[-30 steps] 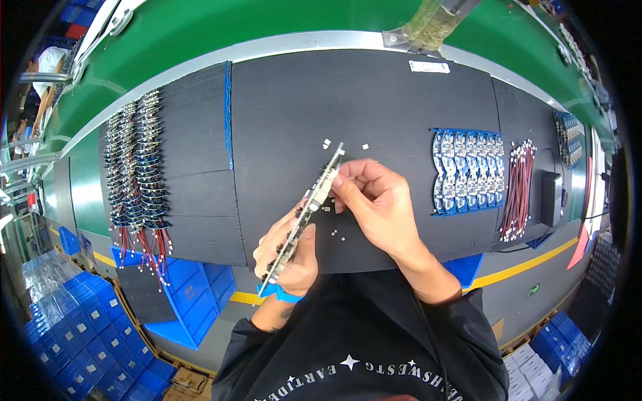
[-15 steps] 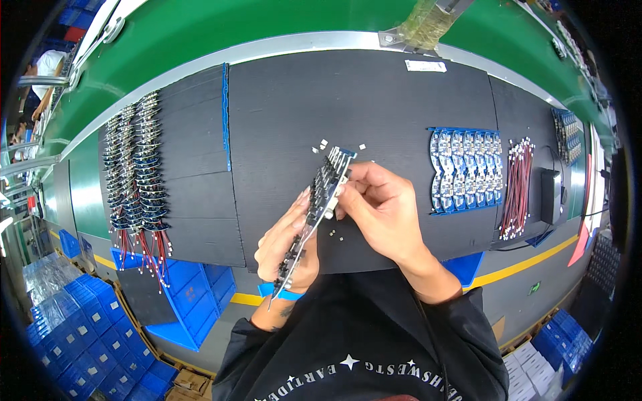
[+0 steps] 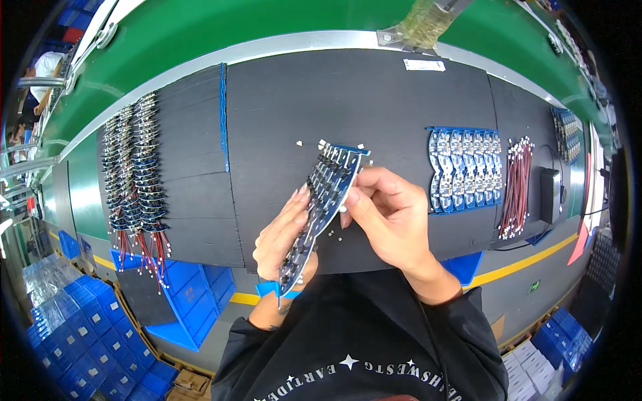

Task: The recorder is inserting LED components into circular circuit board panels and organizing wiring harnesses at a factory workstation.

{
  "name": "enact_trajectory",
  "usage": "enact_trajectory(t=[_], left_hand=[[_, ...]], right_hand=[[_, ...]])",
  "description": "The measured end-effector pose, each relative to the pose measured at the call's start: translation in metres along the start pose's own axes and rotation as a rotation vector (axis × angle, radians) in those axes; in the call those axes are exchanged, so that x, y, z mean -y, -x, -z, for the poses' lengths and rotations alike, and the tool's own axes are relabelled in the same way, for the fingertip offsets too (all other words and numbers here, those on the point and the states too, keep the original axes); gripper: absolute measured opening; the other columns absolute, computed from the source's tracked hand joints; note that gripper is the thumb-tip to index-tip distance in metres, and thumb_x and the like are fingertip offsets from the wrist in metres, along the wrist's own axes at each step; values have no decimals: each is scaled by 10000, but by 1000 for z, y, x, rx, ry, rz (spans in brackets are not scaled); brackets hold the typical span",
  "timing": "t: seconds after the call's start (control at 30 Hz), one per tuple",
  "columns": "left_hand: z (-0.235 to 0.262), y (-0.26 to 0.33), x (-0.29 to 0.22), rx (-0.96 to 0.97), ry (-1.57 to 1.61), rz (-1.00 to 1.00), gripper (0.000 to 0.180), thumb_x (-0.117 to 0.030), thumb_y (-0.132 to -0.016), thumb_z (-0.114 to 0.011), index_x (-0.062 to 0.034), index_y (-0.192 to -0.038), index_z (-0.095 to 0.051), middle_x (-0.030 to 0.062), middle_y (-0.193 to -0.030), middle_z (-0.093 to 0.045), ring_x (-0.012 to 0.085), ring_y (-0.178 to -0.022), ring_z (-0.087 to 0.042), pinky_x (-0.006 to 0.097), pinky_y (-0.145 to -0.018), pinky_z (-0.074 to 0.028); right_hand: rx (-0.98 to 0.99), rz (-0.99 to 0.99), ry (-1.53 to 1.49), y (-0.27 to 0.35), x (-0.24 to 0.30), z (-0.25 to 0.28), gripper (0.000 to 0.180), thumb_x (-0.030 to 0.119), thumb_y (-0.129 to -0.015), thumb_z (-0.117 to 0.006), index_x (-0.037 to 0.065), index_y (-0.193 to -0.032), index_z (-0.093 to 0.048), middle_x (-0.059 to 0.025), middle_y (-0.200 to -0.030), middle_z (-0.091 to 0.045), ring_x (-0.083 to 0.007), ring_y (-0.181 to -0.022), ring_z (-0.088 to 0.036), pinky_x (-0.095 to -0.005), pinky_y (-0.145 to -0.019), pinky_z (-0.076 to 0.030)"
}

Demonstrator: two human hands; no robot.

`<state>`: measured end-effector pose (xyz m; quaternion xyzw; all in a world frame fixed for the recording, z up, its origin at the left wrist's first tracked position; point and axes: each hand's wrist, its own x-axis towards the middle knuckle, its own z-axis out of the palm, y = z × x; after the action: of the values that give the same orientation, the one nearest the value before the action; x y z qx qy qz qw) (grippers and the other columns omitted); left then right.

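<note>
I hold a long blue panel of small circuit boards (image 3: 319,200) tilted over the black bench mat (image 3: 374,100). My left hand (image 3: 284,237) supports its lower half from the left and underneath. My right hand (image 3: 391,214) pinches the panel's right edge near the middle with thumb and fingers. Several tiny white bits (image 3: 334,230) lie on the mat around and beneath the panel.
A flat blue panel of boards (image 3: 465,170) and a bundle of red and black wires (image 3: 516,187) lie to the right, beside a small black box (image 3: 550,194). Rows of wired boards (image 3: 137,174) fill the left. Blue bins (image 3: 187,301) sit below the bench; a green conveyor (image 3: 221,27) runs behind.
The panel has turned from nearly edge-on to show its face. Both hands shifted slightly along it, and my right thumb now presses its right edge.
</note>
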<state>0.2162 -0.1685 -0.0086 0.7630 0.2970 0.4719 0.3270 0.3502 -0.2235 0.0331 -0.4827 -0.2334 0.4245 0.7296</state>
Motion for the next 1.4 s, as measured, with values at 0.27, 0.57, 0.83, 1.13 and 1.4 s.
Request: enact_trajectory(t=[0.27, 0.57, 0.83, 1.13, 1.4], left_hand=[[0, 13, 3, -142, -42, 157, 232, -10, -840, -613, 84, -1050, -585, 177, -1031, -640, 214, -876, -631, 335, -811, -483], [1, -9, 6, 117, 35, -175, 180, 9, -830, -606, 34, -995, -537, 282, -950, -634, 409, -937, -630, 453, -856, -493], [-1, 7, 1, -338, 140, 332, 238, 60, -791, -643, 84, -1016, -570, 194, -1014, -640, 291, -952, -634, 409, -878, -486], [8, 8, -14, -475, 632, 468, 276, 21, -811, -622, 55, -1066, -521, 170, -1043, -575, 283, -933, -607, 451, -852, -507], [8, 26, -11, -382, 436, 438, 304, -25, -799, -668, 80, -1056, -545, 171, -1054, -612, 212, -957, -593, 334, -861, -457]], right_hand=[[6, -248, 58, 2, -1, 10, 138, 98, -888, -604, -34, -925, -595, -50, -755, -623, -56, -597, -546, -183, -520, -429], [-2, -38, -57, 1, 15, 0, 125, 39, -877, -603, -51, -961, -585, -63, -775, -624, -65, -630, -558, -189, -549, -446], [47, -256, 39, 1, 15, 13, 133, 98, -886, -606, -27, -931, -593, -36, -733, -607, -60, -599, -550, -193, -540, -445], [-134, -101, 171, -6, -32, 15, 174, 20, -819, -667, -22, -963, -580, -55, -810, -632, -63, -696, -586, -185, -615, -482], [-120, -170, 105, -12, -34, 14, 207, -5, -829, -638, -25, -1009, -538, -43, -830, -608, -65, -716, -573, -184, -638, -481]])
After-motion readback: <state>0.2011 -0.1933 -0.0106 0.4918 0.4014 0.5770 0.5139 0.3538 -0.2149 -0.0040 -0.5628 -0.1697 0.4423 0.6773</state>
